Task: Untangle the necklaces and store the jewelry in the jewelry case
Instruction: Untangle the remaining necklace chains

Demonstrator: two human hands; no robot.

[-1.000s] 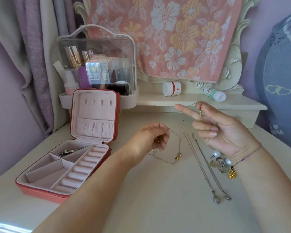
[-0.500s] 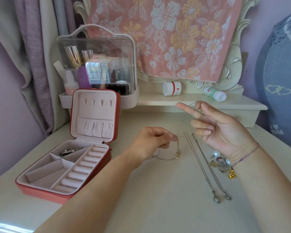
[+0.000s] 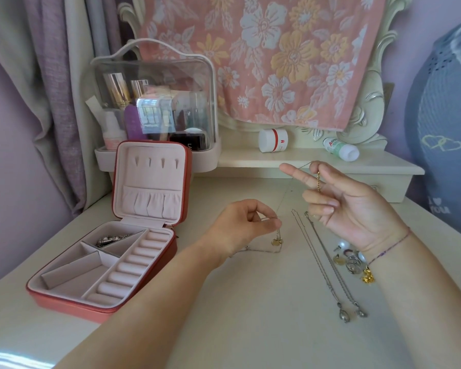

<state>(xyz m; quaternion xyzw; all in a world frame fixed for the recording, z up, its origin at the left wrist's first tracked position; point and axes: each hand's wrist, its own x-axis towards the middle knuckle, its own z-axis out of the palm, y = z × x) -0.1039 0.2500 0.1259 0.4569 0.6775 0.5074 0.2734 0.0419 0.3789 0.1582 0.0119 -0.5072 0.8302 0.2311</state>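
On the near stretch of the cream table (image 3: 250, 328), bare surface lies between the two forearms. Farther in, two silver necklaces (image 3: 328, 265) lie side by side right of centre. A small heap of rings and earrings (image 3: 353, 262) sits just beside them, under the right wrist. The left hand (image 3: 244, 225) pinches a thin gold necklace (image 3: 276, 242) whose slack lies on the table. The right hand (image 3: 357, 209), held higher, seems to pinch its other end, index finger straight. The open jewelry case (image 3: 72, 306) sits at left near the table's edge, one compartment holding silver pieces (image 3: 109, 238). Behind, a shelf (image 3: 250, 161) carries one jar (image 3: 273, 139) and one toppled bottle (image 3: 341, 151).
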